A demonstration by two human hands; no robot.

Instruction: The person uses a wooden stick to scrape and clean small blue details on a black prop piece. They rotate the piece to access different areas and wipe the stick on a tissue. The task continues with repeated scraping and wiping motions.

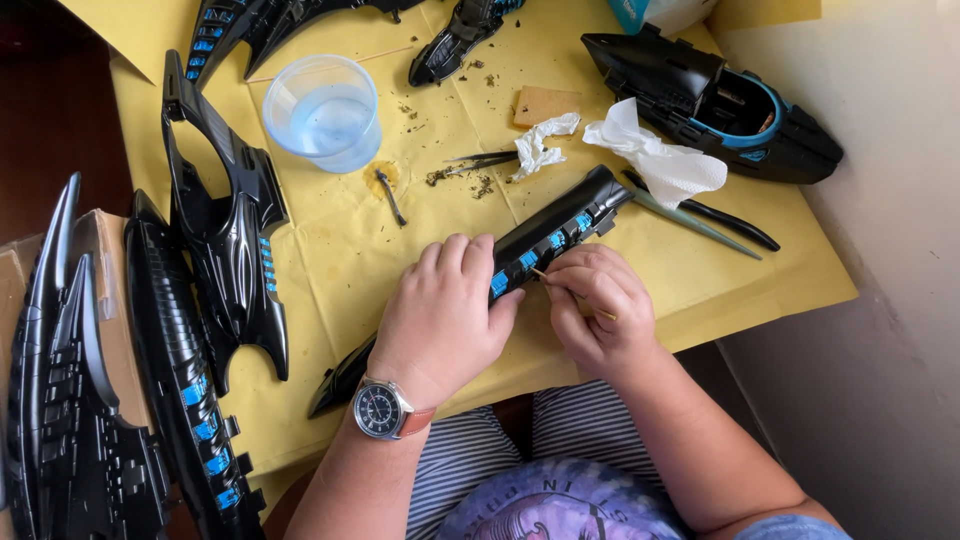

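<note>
Left grip: left hand (443,310) lies palm-down, fingers closed over the long black model part (530,247), pinning it to the table (330,250).
Right grip: right hand (600,310) pinches a thin wooden stick (572,291), its tip touching the part's blue panels.
Part position: diagonal across the yellow paper, near the table's front edge (lower end pokes out beside the wristwatch (380,408)).
Surroundings: clear plastic cup (323,112) behind the left hand; crumpled tissue (655,157) and tweezers (480,161) beyond the part; other black hull pieces (225,215) at left.
</note>
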